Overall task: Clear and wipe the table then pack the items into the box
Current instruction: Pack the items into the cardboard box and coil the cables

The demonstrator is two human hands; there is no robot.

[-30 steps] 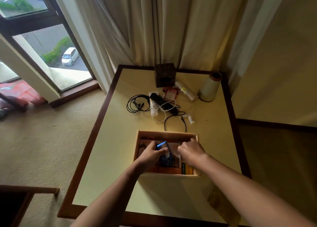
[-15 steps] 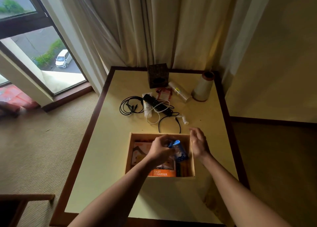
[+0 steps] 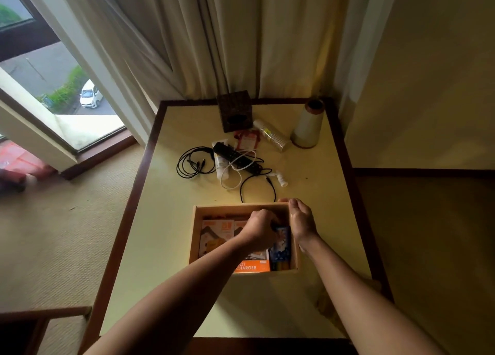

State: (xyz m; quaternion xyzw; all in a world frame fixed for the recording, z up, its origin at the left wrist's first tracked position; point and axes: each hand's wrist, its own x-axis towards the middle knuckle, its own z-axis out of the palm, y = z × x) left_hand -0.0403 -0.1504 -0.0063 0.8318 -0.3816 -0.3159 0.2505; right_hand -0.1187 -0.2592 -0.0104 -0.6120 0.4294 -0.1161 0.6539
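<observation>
Box (image 3: 194, 236) is sat on the table (image 3: 166, 247), under both hands. Blue packet (image 3: 281, 243) is pinched by curled left hand (image 3: 261, 230) inside it; far right corner is gripped by right hand (image 3: 301, 218), fingers over the rim.

1. The blue packet (image 3: 280, 243), lifted above the box (image 3: 194, 234) half a second ago, now lies low along its right wall.
2. The right hand (image 3: 301, 220) (earlier hovering open) now rests on the box's far right corner.
3. The left hand (image 3: 261, 230) has sunk deeper inside.
</observation>
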